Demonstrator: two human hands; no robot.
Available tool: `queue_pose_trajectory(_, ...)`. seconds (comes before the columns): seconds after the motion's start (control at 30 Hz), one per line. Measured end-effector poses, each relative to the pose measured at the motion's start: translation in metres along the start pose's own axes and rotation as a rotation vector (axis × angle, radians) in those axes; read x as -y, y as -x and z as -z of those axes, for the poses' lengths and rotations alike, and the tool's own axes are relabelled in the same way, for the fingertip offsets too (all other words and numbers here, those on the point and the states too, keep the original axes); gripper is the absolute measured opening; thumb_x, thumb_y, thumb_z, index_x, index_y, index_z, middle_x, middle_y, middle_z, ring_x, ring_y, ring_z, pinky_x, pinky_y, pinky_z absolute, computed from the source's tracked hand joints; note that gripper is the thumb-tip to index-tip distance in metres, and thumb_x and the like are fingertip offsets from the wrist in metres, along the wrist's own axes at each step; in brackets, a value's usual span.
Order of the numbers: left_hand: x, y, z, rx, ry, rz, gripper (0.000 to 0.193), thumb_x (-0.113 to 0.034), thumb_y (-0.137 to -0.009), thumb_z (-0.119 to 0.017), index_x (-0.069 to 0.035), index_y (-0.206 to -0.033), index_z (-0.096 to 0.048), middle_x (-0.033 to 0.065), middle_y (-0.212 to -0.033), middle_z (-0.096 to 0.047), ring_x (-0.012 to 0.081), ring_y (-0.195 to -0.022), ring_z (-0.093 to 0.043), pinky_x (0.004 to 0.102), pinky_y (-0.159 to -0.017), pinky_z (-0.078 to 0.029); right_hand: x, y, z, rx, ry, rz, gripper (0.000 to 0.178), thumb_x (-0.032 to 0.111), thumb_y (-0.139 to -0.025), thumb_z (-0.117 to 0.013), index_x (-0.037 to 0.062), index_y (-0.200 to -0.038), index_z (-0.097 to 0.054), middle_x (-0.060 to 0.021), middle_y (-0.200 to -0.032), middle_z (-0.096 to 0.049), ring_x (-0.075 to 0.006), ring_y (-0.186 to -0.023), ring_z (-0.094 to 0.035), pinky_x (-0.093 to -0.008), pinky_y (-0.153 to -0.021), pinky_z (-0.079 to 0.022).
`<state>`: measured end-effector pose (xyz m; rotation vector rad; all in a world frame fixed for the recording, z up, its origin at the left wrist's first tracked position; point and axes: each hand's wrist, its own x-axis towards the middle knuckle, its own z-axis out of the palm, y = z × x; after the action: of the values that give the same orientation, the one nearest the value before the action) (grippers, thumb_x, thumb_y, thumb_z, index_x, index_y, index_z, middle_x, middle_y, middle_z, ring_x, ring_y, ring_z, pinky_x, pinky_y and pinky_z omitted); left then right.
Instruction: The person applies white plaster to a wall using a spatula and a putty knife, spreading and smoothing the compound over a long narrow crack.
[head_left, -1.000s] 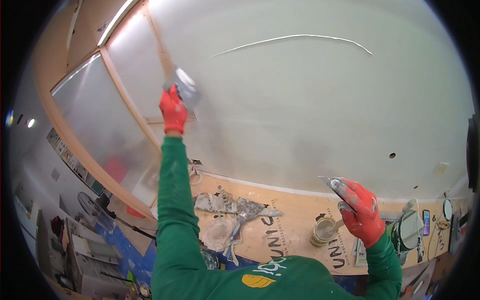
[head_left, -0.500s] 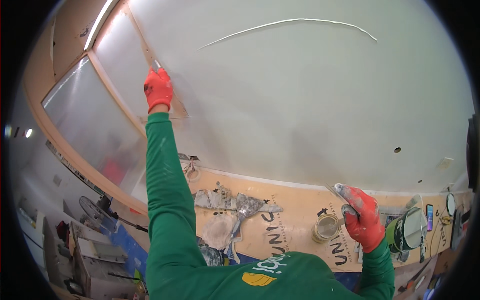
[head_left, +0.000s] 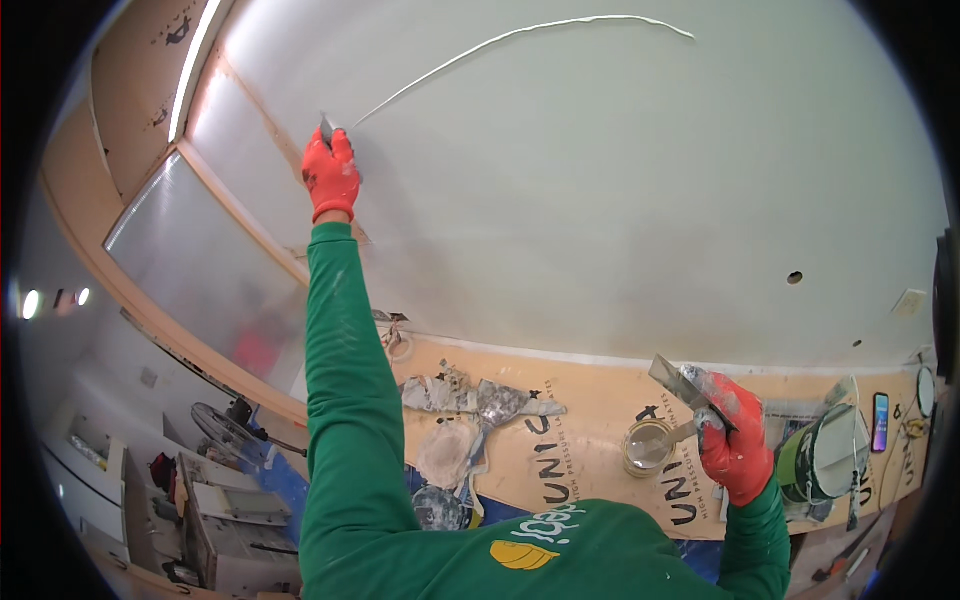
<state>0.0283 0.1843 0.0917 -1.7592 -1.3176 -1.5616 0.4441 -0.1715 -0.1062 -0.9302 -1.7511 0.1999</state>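
Holding apparently a scraper (head_left: 671, 379), right grip (head_left: 737, 440) near black-lettered tan board (head_left: 590, 395).

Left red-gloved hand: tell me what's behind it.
Around the left hand, the pale wall and part of a brown strip show. A grey tool pokes out above the fingers; most of it and the wall directly behind are covered.

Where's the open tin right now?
Head view, lower half, right of centre: the open tin stands on the tan board, just left of the person's right hand.
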Motion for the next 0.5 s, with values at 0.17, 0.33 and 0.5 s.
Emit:
queue_pose_trajectory(0.17,-0.083,0.015,-0.011,0.017,0.065,-0.034,0.035,-0.029,-0.093,-0.056,0.001,-0.110,-0.062,0.0152,-0.089,-0.061,0.0309,-0.082,-0.061,0.0411,-0.076,-0.048,-0.008,0.019,0.028,-0.029,-0.016,0.007,0.032,0.008,-0.091,-0.057,-0.0031,-0.121,-0.059,-0.0232,-0.112,-0.065,-0.0398,-0.095,-0.066,-0.0398,-0.082,-0.053)
queue_pose_trajectory(0.33,-0.181,0.030,-0.021,0.087,0.097,-0.070,0.030,-0.028,-0.093,-0.056,0.000,-0.101,-0.061,0.0122,-0.087,-0.062,0.0296,-0.082,-0.059,0.0406,-0.073,-0.048,-0.016,0.041,0.063,-0.054,-0.036,-0.006,0.032,0.008,-0.091,-0.057,-0.0031,-0.121,-0.059,-0.0236,-0.113,-0.065,-0.0401,-0.097,-0.066,-0.0395,-0.084,-0.053)
queue_pose_trajectory(0.5,-0.254,0.038,-0.042,0.078,0.069,-0.207,0.037,-0.030,-0.092,-0.057,0.002,-0.110,-0.060,0.0144,-0.089,-0.062,0.0313,-0.082,-0.060,0.0413,-0.074,-0.049,-0.019,0.066,0.093,-0.106,-0.034,-0.017,0.032,0.009,-0.092,-0.057,-0.0031,-0.122,-0.058,-0.0235,-0.112,-0.065,-0.0401,-0.097,-0.066,-0.0392,-0.084,-0.052)
